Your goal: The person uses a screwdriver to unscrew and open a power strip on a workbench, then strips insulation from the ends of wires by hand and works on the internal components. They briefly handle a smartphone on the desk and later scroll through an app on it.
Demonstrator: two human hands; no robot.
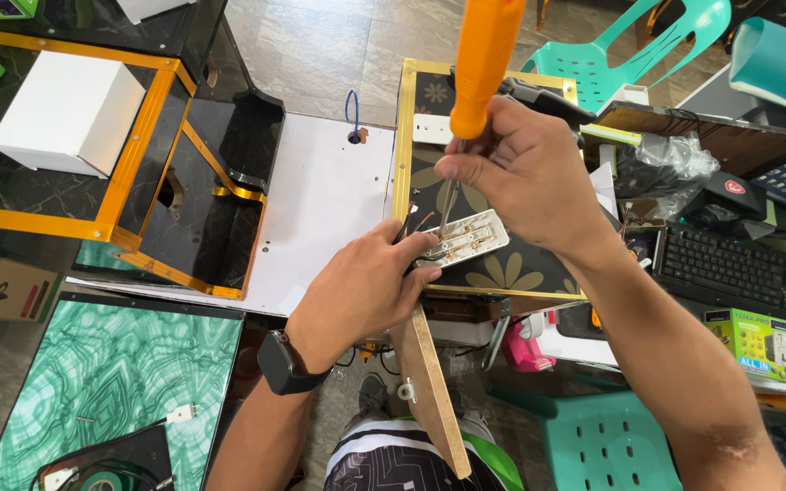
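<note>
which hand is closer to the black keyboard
Right. The right hand, gripping the orange screwdriver, is above the white socket plate, a short way left of the black keyboard. The left hand holds the plate's far side, farther away.

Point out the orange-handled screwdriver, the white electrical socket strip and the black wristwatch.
orange-handled screwdriver (pixel 482 64), head view, on the handle.
white electrical socket strip (pixel 477 236), head view, on its open back.
black wristwatch (pixel 277 361), head view, on the watch face.

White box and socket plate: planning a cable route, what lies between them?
Head view: between the white box and white socket plate lie the black-and-gold frame and a white panel.
</note>
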